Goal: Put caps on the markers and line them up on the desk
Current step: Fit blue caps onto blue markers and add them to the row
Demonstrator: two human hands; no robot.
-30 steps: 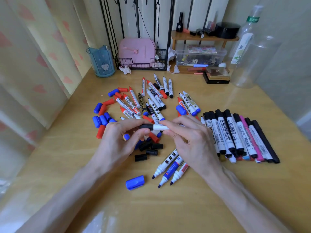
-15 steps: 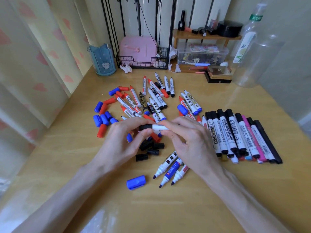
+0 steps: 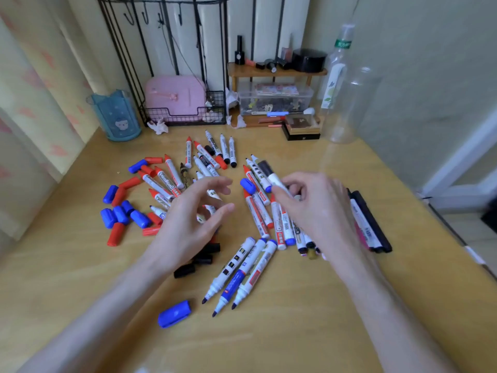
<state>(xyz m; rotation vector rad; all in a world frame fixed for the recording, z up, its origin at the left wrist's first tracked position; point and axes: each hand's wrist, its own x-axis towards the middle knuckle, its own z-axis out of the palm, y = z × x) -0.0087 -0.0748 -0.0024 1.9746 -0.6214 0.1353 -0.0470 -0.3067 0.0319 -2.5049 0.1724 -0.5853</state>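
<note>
Right grip (image 3: 316,211) is clamped on a black-capped marker (image 3: 269,173), fingers curled round its white barrel, the cap pointing up and away. Left grip (image 3: 192,222) hovers with fingers apart and relaxed, holding nothing, over the uncapped pile (image 3: 172,181). Loose black caps (image 3: 199,261) lie on the bench (image 3: 269,332) beside its wrist. The lined-up row (image 3: 368,224) is partly hidden behind the right grip.

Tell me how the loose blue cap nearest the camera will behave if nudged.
The blue cap lies on its side on the glossy desk, so it would probably roll or skid. It looks like small moulded plastic: likely light and stiff. Nothing touches it to stop it.
</note>
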